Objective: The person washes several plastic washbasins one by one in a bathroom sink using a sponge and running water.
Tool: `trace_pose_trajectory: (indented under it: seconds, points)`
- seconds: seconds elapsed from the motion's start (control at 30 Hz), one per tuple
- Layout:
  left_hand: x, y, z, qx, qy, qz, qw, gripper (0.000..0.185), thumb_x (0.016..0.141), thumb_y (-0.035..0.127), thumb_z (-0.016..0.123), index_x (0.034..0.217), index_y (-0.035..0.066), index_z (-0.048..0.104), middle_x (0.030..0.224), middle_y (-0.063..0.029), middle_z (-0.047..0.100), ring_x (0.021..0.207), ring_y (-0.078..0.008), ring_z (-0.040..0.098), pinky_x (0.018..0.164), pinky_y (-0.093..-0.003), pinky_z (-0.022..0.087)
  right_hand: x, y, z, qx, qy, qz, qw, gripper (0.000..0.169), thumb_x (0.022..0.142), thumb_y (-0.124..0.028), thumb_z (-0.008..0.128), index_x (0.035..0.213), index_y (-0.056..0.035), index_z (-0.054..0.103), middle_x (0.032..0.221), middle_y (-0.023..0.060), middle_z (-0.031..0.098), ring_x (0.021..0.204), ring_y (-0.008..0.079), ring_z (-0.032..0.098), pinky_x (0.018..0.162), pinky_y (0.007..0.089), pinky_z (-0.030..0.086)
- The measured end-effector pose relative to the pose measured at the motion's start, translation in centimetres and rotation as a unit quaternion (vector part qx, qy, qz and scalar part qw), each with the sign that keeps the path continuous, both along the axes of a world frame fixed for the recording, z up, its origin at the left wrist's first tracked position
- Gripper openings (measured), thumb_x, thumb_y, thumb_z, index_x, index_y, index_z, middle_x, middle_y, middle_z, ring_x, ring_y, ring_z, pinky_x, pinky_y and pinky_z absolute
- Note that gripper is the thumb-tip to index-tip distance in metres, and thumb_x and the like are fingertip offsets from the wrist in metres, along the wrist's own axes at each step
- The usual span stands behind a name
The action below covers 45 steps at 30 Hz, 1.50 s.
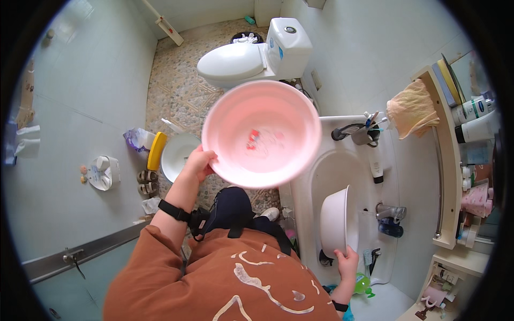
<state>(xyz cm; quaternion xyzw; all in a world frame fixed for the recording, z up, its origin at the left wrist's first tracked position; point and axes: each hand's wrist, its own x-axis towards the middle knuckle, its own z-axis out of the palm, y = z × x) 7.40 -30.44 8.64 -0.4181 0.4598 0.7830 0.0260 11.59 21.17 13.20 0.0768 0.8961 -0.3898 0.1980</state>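
A round pink plastic basin (263,134) with a red printed pattern on its bottom is held up in front of me. My left hand (200,163) grips its rim at the near left side. Over the white washbasin (324,170), my right hand (346,261) holds a white plastic basin (334,218) by its rim. That basin is tipped on its side, its opening turned to the right and its inside mostly hidden. Behind it, a chrome faucet (390,212) stands at the washbasin's right edge.
A white toilet (237,62) is beyond the pink basin. On the pebbled floor at left are an enamel-like basin (176,150), a yellow object (157,151) and sandals (147,182). A cup with toothbrushes (363,137), a tube (376,170) and a green bottle (362,283) line the counter.
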Motion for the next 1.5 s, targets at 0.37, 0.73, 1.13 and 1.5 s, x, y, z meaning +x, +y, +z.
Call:
trace_pose_trajectory:
  seconds: [0.37, 0.73, 1.13, 1.5]
  points:
    - [-18.1, -19.7, -19.8, -0.001, -0.117, 0.307, 0.945, 0.038, 0.077, -0.005, 0.045, 0.113, 0.007, 0.049, 0.097, -0.0112, 0.058, 0.075, -0.0253, 0.062, 0.051, -0.0343, 0.055, -3.7, -9.1, -1.1, 0.080, 0.005, -0.126, 0.989, 0.022, 0.071, -0.006, 0.066, 0.089, 0.0042, 0.061, 0.070, 0.0154, 0.063, 0.063, 0.0206, 0.060, 0.060, 0.0325, 0.048]
    - [-34.8, -32.8, -29.9, 0.034, -0.123, 0.327, 0.936, 0.042, 0.078, -0.007, 0.050, 0.117, 0.011, 0.046, 0.103, -0.0123, 0.057, 0.083, -0.0288, 0.061, 0.060, -0.0404, 0.054, -3.1, -10.5, -5.6, 0.281, 0.024, -0.217, 0.935, 0.026, 0.061, -0.003, 0.071, 0.082, 0.0043, 0.057, 0.072, 0.0206, 0.059, 0.067, 0.0343, 0.056, 0.065, 0.0400, 0.045]
    - [-39.6, -34.1, -32.5, 0.040, -0.164, 0.088, 0.982, 0.056, 0.086, 0.030, 0.051, 0.133, 0.007, 0.032, 0.136, -0.0135, 0.035, 0.118, -0.0342, 0.041, 0.089, -0.0466, 0.041, -1.6, -15.4, -3.7, 0.450, -0.038, -0.236, 0.860, 0.041, 0.059, -0.010, 0.076, 0.092, 0.0073, 0.059, 0.075, 0.0235, 0.058, 0.070, 0.0359, 0.056, 0.064, 0.0399, 0.045]
    - [-27.9, -9.9, -19.3, -0.073, 0.095, -0.173, 0.978, 0.060, 0.085, 0.011, 0.054, 0.138, 0.017, 0.027, 0.129, -0.0066, 0.042, 0.107, -0.0216, 0.047, 0.073, -0.0363, 0.045, -2.3, -15.4, -3.0, 0.394, 0.101, -0.199, 0.892, 0.030, 0.062, -0.015, 0.074, 0.078, 0.0022, 0.054, 0.073, 0.0200, 0.056, 0.067, 0.0367, 0.052, 0.061, 0.0420, 0.042]
